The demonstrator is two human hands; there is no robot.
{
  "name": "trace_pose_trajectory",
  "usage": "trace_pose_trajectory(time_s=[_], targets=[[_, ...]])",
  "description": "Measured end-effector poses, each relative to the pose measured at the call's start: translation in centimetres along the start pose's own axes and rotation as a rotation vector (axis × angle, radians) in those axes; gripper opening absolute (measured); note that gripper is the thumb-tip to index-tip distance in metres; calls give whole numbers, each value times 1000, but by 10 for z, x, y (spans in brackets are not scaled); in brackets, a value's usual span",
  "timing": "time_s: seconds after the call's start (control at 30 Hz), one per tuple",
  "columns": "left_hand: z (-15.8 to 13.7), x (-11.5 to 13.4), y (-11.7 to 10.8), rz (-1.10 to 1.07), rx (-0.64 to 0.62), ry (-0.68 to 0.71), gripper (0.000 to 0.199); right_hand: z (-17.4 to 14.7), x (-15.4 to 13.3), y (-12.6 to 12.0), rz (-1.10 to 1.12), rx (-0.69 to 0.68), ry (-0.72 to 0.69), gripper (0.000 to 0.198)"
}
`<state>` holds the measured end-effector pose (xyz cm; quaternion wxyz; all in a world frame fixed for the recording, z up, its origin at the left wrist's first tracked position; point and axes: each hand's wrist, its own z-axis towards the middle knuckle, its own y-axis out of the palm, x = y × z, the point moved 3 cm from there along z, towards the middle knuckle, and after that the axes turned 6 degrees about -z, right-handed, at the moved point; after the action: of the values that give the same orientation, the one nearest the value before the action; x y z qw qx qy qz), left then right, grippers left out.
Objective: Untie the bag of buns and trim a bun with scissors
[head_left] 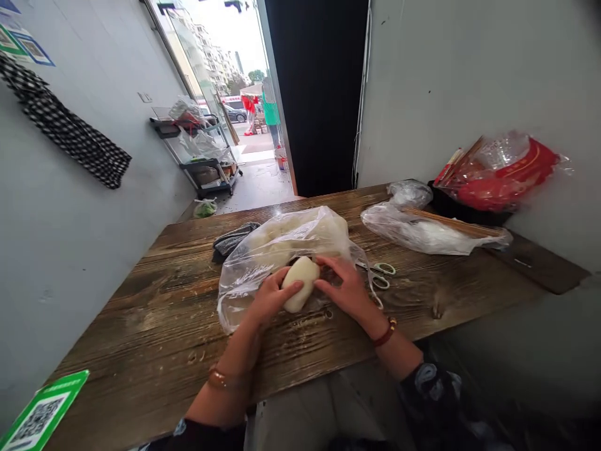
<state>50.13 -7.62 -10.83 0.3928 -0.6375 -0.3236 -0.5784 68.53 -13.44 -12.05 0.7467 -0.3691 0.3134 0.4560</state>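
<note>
A pale, oblong piece that looks like a steamed bun (301, 283) is held just above the table, in front of a clear plastic bag (244, 275). My left hand (272, 294) grips its left side, the thumb lying across the front. On the other side, my right hand (345, 287) curves its thumb and fingertips around the right edge, seemingly touching it. More pale pieces (300, 232) show through the bag's film. Scissors with pale green handles (382, 275) lie right of the bag, partly hidden by it.
A dark cloth (235, 238) lies left of the bag on the wooden table (164, 313). Farther right are a plastic bag with wooden sticks (436, 228) and a black container (464, 210) with red packaging. A green QR-code card (44, 413) stands at the near left.
</note>
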Motion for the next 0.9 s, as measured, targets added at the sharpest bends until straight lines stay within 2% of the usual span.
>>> trace_pose_trajectory(time_s=[0.07,0.13,0.2,0.23,0.33,0.4,0.47,0.53,0.67,0.9], targets=[[-4,-5,-8,-172,73,-42,65,-6,-2,-16,-70,161,-2,33],[-9,-7,-12,-301,111,-57,68,-13,4,-40,-120,342,58,34],[-13,-5,-10,-370,75,-56,67,-17,19,-67,-244,394,91,38],[-14,-4,-8,-398,44,-48,66,-18,28,-79,-340,340,91,38],[-16,0,-2,-445,-46,-13,61,-22,58,-101,-637,14,48,38],[-18,1,0,-467,-83,9,59,-27,71,-106,-772,-190,-16,40],[-20,2,1,-505,-108,18,58,-31,76,-105,-847,-319,-82,42],[-22,2,2,-552,-123,10,59,-34,74,-102,-897,-365,-113,41],[-26,-2,5,-635,-122,-54,60,-38,66,-104,-939,-359,-92,39],[-26,-5,7,-542,-136,-81,56,-56,66,-138,-1070,-369,-14,36]])
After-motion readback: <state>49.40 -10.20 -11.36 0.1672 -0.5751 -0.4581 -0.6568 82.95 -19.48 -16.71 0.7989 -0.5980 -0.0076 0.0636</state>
